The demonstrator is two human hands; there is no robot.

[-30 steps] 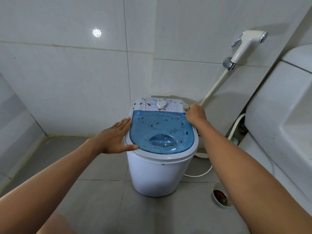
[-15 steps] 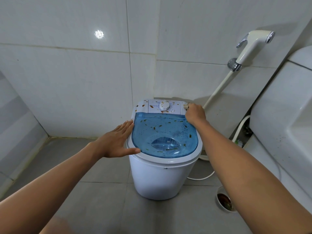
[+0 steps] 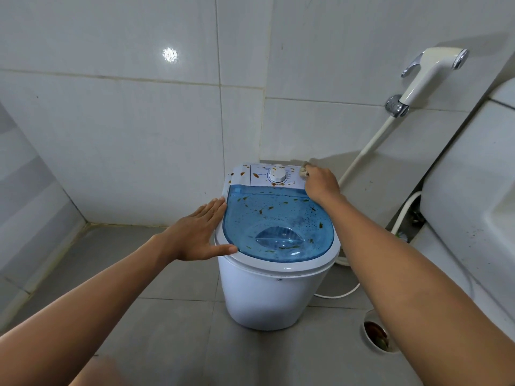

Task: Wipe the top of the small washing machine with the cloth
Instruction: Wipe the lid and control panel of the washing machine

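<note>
— Where do you see the small washing machine [image 3: 274, 291]?

— It stands on the grey floor [image 3: 167, 324], near the tiled wall corner. Its blue lid [image 3: 278, 227] and white control panel [image 3: 262, 176] carry many small brown specks.

— And the hands?

— My left hand [image 3: 195, 235] lies flat and spread against the left rim of the machine top. My right hand [image 3: 320, 183] is closed on a small pale cloth [image 3: 303, 170] at the rear right corner of the top, beside the dial [image 3: 277, 174].
</note>
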